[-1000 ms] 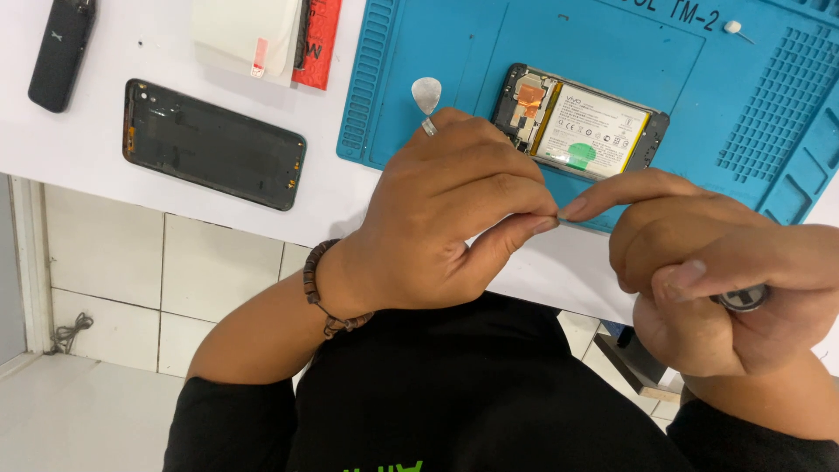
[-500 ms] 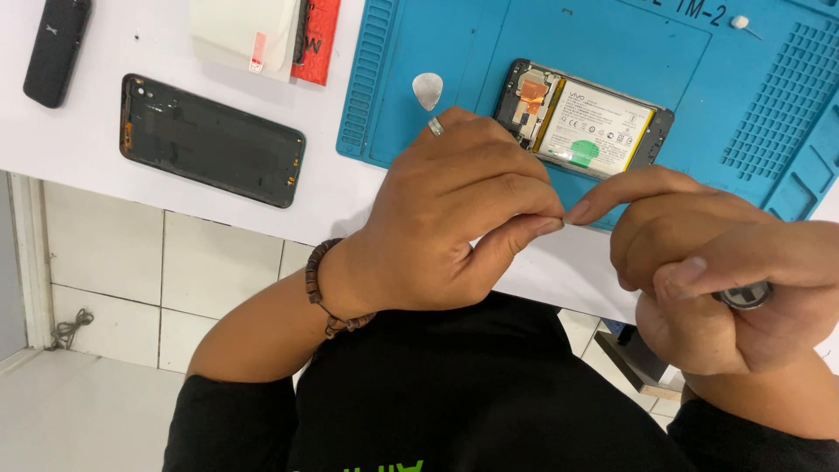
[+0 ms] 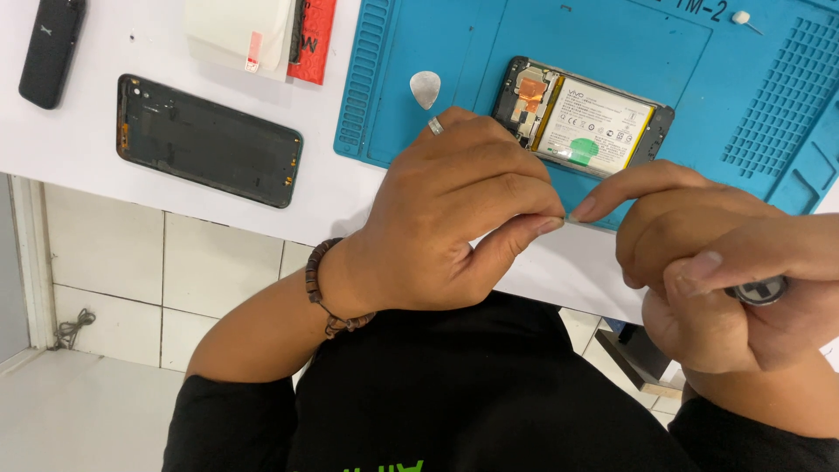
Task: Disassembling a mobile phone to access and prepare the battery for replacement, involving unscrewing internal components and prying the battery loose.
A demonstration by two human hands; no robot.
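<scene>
My left hand (image 3: pixel 446 210), with a ring and a beaded bracelet, hovers over the table's near edge, its thumb and forefinger pinched together. Whatever sits in the pinch is too small to see. My right hand (image 3: pixel 699 262) is beside it, its forefinger tip touching that pinch. Its other fingers are curled around a tool with a round metal cap (image 3: pixel 757 290). Just beyond both hands an opened phone (image 3: pixel 581 118), with its battery and boards exposed, lies on a blue work mat (image 3: pixel 612 35).
A grey pick (image 3: pixel 425 87) lies on the mat left of the phone. A dark back cover (image 3: pixel 208 140), a black device (image 3: pixel 52 48), a clear film pack (image 3: pixel 240 31) and a red packet (image 3: pixel 313 39) lie on the white table (image 3: pixel 87 162). Tiled floor shows below.
</scene>
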